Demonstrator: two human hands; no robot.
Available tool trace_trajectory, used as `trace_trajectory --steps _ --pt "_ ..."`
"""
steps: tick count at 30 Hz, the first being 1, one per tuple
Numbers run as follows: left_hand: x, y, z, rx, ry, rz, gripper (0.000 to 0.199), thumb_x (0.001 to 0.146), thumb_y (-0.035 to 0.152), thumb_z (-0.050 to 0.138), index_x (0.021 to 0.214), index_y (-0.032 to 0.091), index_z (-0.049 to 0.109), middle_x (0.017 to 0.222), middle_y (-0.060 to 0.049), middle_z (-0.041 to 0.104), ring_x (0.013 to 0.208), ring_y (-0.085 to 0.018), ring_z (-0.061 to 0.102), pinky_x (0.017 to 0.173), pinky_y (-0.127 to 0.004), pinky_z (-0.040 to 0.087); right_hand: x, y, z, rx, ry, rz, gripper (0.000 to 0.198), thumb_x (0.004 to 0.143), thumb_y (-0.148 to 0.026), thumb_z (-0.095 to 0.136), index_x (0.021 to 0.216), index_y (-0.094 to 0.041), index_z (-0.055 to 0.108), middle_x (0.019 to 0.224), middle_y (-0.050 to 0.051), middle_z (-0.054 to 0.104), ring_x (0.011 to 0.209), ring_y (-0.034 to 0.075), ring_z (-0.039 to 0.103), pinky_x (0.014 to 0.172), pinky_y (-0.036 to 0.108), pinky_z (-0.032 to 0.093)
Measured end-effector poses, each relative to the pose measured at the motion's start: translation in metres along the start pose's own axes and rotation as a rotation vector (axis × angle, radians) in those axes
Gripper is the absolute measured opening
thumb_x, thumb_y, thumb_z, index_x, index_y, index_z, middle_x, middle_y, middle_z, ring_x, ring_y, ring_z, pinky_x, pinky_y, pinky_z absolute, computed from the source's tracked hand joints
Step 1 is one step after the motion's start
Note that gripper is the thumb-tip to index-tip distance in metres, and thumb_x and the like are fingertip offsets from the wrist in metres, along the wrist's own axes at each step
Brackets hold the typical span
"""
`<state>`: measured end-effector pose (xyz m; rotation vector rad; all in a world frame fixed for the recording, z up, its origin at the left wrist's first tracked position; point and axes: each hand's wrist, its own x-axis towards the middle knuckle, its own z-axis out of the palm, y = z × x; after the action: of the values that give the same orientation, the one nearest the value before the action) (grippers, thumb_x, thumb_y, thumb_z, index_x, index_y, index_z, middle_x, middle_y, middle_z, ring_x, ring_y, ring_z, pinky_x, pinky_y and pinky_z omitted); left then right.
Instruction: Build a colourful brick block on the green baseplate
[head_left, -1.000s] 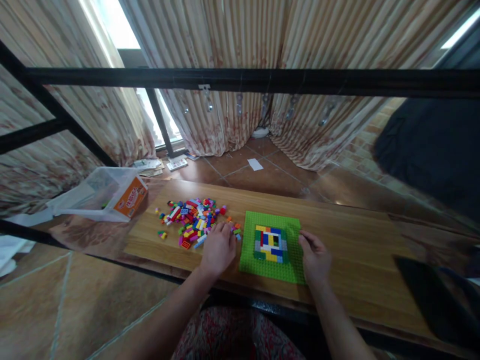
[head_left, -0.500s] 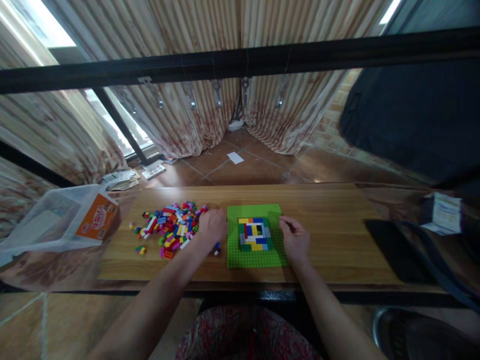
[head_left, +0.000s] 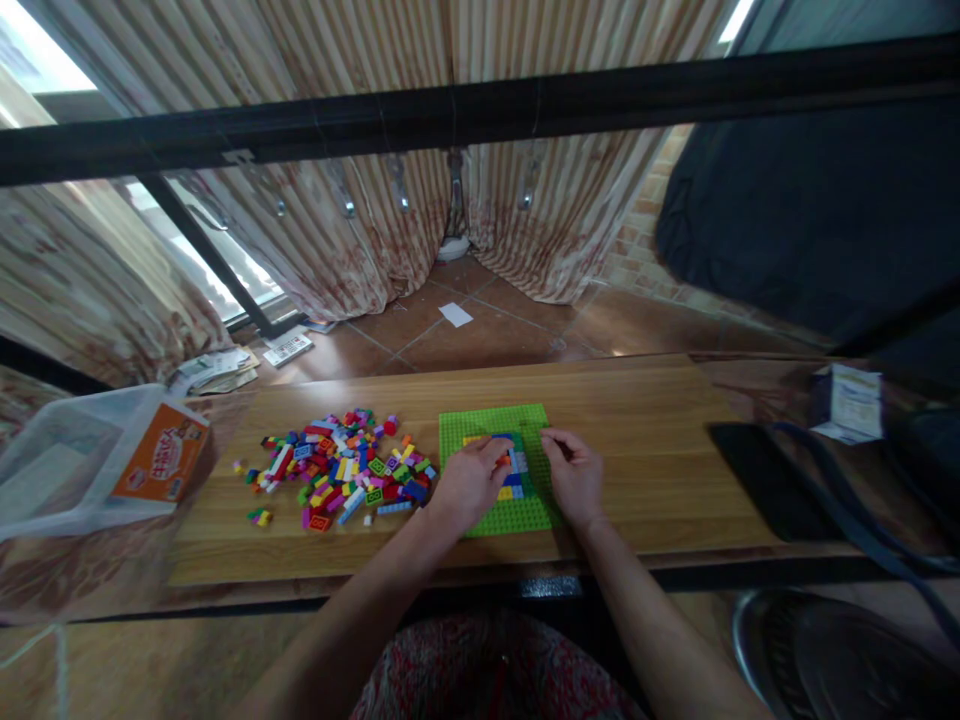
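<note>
Green plate (head_left: 491, 418): L hand (head_left: 469, 488) has moved off brick pile (head_left: 345, 468), now over build (head_left: 514, 480), so work's shifted there. R hand (head_left: 577, 477) at plate's R edge. Can't tell either grip.

L hand (head_left: 466, 488) over brick build (head_left: 516, 479) on green baseplate (head_left: 491, 416) – R hand (head_left: 576, 475) by its R edge – loose bricks (head_left: 345, 468) piled L on tbl (head_left: 637, 440).

And the upper-left window (head_left: 45, 50) is blown out white, glare is caught on the floor (head_left: 525, 332), the far right is sunk in gloom, edges are stretched!
</note>
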<state>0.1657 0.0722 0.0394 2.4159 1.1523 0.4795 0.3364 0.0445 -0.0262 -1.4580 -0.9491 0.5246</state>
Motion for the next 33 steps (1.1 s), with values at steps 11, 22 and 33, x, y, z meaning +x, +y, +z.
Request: trace_trajectory --steps 11,22,33 --pt "0.007 0.002 0.010 0.205 -0.093 0.048 0.019 0.092 0.024 0.050 0.107 0.018 0.059 0.094 -0.006 0.066 0.094 -0.020 0.060 0.088 -0.032 0.047 0.000 -0.005 -0.001 -0.052 -0.035 -0.023 0.022 0.081 -0.036 0.057 0.083 -0.019 0.070 0.088 0.007 0.069 0.083 0.019 0.063 0.080 0.035 0.049" --pt "0.005 -0.002 0.012 0.197 -0.099 0.086 0.018 0.090 0.011 0.044 0.093 0.018 0.060 0.093 -0.004 0.062 0.091 -0.018 0.057 0.086 -0.031 0.047 -0.001 -0.007 -0.002 -0.059 -0.054 -0.029 0.022 0.081 -0.036 0.056 0.084 -0.019 0.070 0.088 0.007 0.069 0.083 0.019 0.063 0.081 0.035 0.049" --pt "0.004 -0.004 0.015 0.191 -0.072 0.107 0.021 0.092 0.015 0.045 0.085 0.018 0.065 0.090 -0.004 0.061 0.087 -0.016 0.056 0.083 -0.031 0.047 0.000 -0.008 -0.001 -0.065 -0.044 -0.034 0.021 0.080 -0.036 0.057 0.082 -0.020 0.070 0.086 0.006 0.070 0.082 0.019 0.063 0.080 0.035 0.050"
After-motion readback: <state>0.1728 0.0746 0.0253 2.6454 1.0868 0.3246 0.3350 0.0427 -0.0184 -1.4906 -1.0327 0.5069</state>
